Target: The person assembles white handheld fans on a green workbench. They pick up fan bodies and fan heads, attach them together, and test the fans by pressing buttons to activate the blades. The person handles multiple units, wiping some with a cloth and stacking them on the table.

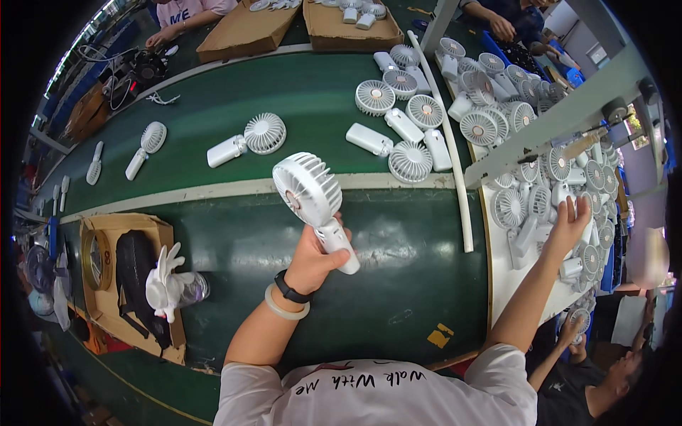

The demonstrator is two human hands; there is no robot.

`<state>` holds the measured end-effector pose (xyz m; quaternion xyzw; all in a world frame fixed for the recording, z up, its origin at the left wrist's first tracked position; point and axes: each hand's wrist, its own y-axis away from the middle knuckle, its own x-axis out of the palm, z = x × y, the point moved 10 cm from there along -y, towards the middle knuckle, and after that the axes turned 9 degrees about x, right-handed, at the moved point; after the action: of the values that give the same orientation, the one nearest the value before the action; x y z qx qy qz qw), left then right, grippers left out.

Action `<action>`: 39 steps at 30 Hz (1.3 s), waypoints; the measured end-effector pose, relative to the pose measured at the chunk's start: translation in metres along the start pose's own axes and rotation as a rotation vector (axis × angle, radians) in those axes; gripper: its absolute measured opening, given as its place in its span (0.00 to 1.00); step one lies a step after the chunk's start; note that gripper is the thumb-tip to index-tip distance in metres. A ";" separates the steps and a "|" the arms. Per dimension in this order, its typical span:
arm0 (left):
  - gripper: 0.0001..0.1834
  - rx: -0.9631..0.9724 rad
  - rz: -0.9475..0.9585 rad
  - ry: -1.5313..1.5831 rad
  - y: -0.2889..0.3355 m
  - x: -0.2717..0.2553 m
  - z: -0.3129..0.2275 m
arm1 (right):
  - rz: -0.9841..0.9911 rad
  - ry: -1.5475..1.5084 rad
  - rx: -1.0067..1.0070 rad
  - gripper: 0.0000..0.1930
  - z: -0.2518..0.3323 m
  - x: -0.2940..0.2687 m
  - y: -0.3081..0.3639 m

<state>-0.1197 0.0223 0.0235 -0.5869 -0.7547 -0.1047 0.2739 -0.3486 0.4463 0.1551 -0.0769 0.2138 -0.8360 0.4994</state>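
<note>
My left hand (pixel 312 259) is closed around the handle of a white handheld fan (pixel 309 190). The fan head points up and to the left over the green bench, and its round grille shows. A dark watch and a pale bangle are on that wrist. Far to the right, my right hand (pixel 570 221) reaches over a heap of similar white fans (pixel 510 207) on a white tabletop. Its fingers are apart and slightly bent, with nothing visible in them. Whether the fingertips touch a fan is hard to see.
Several fans lie on the green belt (pixel 199 96), bunched near a white pipe (pixel 447 142). A grey metal post (pixel 561 117) slants over the heap. At left stand a cardboard box (pixel 167 231) and a jar with a white glove (pixel 165 284). Other people work across the belt and at right.
</note>
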 end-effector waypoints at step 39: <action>0.25 0.149 -0.240 0.139 -0.007 -0.065 -0.011 | 0.948 0.577 -0.338 0.27 0.022 0.166 0.233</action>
<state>-0.1131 -0.0387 -0.0004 -0.4619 -0.8043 -0.1208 0.3537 -0.2357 0.2003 0.0601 0.1797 0.4828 -0.4626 0.7215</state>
